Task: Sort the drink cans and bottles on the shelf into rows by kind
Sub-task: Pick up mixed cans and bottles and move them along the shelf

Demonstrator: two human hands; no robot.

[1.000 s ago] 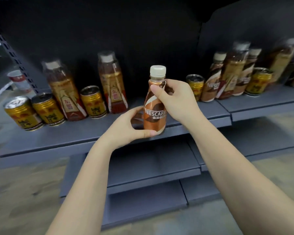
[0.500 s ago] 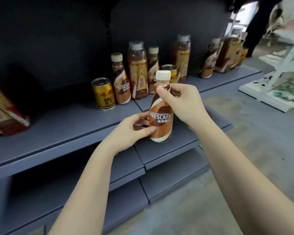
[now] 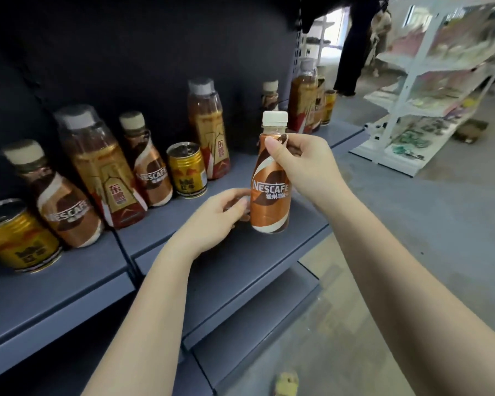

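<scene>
My right hand (image 3: 306,167) grips a Nescafe bottle (image 3: 270,192) with a white cap by its neck, upright over the grey shelf (image 3: 240,258). My left hand (image 3: 212,221) touches its lower left side with the fingertips. Behind on the shelf stand two more Nescafe bottles (image 3: 150,170) (image 3: 60,201), tall tea bottles (image 3: 103,170) (image 3: 207,130) and gold cans (image 3: 187,174) (image 3: 17,238). Farther right stand another Nescafe bottle (image 3: 270,94), a tea bottle (image 3: 303,101) and a gold can (image 3: 329,107).
Lower grey shelves (image 3: 240,332) jut out beneath. A white rack (image 3: 429,90) with packets stands at the right across the concrete floor (image 3: 440,238). A person in dark clothes (image 3: 355,47) stands far back.
The view has swung rightward along the shelf, so the drinks appear farther left and larger. Both hands still keep the Nescafe bottle; my left hand's grip has loosened to fingertips.
</scene>
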